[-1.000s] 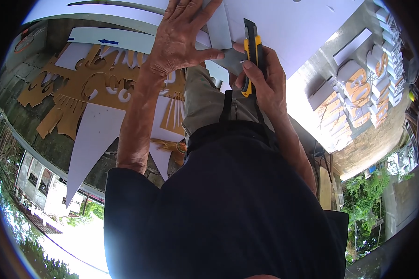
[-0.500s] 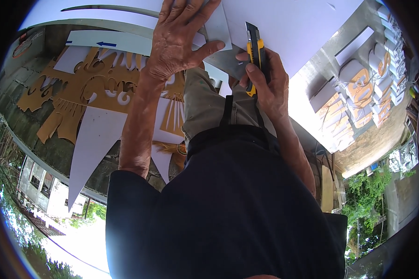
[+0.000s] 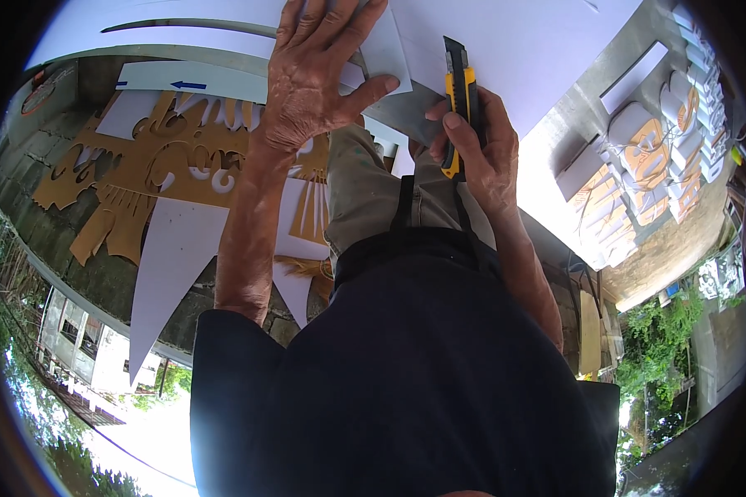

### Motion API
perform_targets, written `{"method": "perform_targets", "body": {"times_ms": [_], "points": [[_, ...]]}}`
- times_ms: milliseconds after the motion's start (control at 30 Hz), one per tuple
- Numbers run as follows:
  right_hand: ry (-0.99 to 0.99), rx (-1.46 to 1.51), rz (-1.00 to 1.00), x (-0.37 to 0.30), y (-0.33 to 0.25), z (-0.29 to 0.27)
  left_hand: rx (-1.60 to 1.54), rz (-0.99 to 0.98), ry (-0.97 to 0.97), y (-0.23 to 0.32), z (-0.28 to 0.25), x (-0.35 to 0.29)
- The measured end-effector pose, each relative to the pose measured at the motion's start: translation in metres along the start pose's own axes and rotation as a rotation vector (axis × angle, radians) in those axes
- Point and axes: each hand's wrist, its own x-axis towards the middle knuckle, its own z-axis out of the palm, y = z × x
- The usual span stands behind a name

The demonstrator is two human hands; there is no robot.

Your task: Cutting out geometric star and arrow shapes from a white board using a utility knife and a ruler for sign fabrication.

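My left hand [image 3: 317,74] lies flat with its fingers spread, pressing on a white sheet [image 3: 389,45] near the table's edge. The thumb rests by the corner of that piece. A yellow and black utility knife [image 3: 462,108] is in my right hand [image 3: 489,149], its dark blade pointing away from me and raised above the sheet. Fingers and thumb close around the knife's handle. Beneath the knife and white piece a strip of grey table surface [image 3: 414,112] shows. A large white sheet [image 3: 522,50] spreads across the far part of the table.
On the left, brown cut-out sheets [image 3: 191,161] and a pointed white piece [image 3: 174,257] lie on the ground. A pale strip with a blue arrow [image 3: 192,85] is above them. At right, stacked cut-out shapes [image 3: 638,149] sit on another surface beside a white strip [image 3: 634,79].
The knife and my right hand have shifted slightly to the right. My left hand stays on the white sheet, almost unmoved.
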Motion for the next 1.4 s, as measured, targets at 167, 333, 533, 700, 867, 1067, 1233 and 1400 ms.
{"method": "perform_targets", "body": {"times_ms": [167,333,533,700,867,1067,1233,1400], "points": [[0.004,-0.025,-0.007,-0.0003,0.0014,0.0008,0.016,-0.017,-0.048,0.0009,-0.0033,0.0011],[0.002,-0.037,-0.016,0.0008,0.0026,0.0007,0.015,-0.011,-0.046,0.0008,-0.0037,0.002],[0.009,-0.045,-0.003,-0.0001,0.0006,0.0025,0.012,-0.027,-0.039,0.0015,-0.0033,0.0007],[0.018,-0.044,-0.004,0.0002,0.0012,0.0031,0.001,-0.003,-0.024,-0.0027,-0.0003,0.0001],[0.018,-0.065,-0.002,0.0006,0.0008,0.0027,0.012,-0.017,-0.014,-0.0002,-0.0012,0.0006],[0.015,-0.062,0.0,0.0006,0.0007,0.0026,0.015,-0.003,-0.003,-0.0029,0.0023,-0.0011],[0.027,-0.054,0.002,0.0003,-0.0007,0.0038,0.022,-0.002,-0.006,-0.0031,0.0025,0.0001],[0.024,-0.059,0.025,0.0002,-0.0057,0.0041,0.015,0.005,-0.005,-0.0038,0.0014,-0.0004]]}}
